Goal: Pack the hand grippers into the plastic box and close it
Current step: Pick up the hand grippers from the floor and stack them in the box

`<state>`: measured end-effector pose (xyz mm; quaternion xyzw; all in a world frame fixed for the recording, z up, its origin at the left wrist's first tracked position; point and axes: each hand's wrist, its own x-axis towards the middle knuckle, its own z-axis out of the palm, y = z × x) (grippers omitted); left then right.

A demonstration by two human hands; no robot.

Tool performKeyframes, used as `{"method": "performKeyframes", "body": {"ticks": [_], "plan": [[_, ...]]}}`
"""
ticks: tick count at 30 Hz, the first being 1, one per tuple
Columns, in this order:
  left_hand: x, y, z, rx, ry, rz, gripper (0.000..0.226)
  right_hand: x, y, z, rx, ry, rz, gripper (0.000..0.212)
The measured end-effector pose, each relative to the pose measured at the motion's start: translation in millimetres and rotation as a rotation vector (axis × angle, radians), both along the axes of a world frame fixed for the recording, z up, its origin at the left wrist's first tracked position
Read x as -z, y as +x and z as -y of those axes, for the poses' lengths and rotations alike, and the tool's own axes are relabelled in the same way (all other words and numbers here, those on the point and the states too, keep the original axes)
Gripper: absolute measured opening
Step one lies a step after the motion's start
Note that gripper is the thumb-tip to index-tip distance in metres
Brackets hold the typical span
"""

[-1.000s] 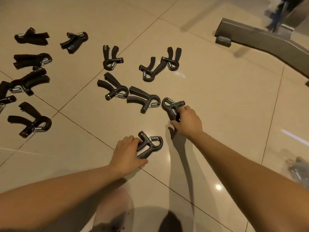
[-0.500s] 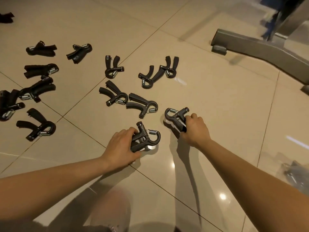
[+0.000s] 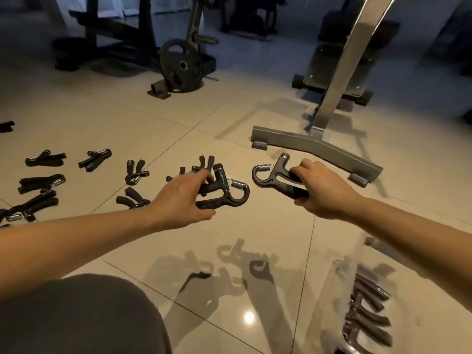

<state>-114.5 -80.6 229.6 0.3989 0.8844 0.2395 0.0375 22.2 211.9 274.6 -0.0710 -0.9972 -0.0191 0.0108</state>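
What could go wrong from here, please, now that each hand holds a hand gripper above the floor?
1. The left hand pinches its hand gripper by the handle ends only; it might slip onto the tiled floor.
2. The plastic box sits at the lower right edge, already holding grippers, so the right hand's gripper may snag on them.

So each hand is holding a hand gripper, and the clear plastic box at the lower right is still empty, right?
Not quite. The head view shows the plastic box already holds several grippers. Each hand does hold one: left hand, right hand.
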Motion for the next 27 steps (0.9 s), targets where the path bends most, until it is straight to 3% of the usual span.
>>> {"method": "performKeyframes", "body": {"ticks": [9, 13, 16, 22, 27], "plan": [[-56.0, 89.4, -94.0, 0.232, -0.169, -0.064, 0.056, -37.9, 152.0, -71.6, 0.136, -0.028, -0.004, 0.06], [-67.1, 136.5, -131.9, 0.267, -0.217, -0.042, 0.056, -29.9, 201.2, -89.2, 0.14, -0.02, 0.042, 0.046], [-71.2, 170.2, -163.5, 0.31, -0.256, -0.039, 0.054, -20.1, 230.3, -97.0, 0.182, -0.052, 0.098, 0.04], [-80.6, 198.0, -207.2, 0.341, -0.328, -0.063, 0.061, 11.4, 258.3, -120.8, 0.322, -0.15, 0.224, 0.05], [-41.2, 198.6, -231.0, 0.317, -0.262, 0.075, 0.056, 70.2, 257.3, -139.5, 0.377, -0.198, 0.327, 0.049]]}}
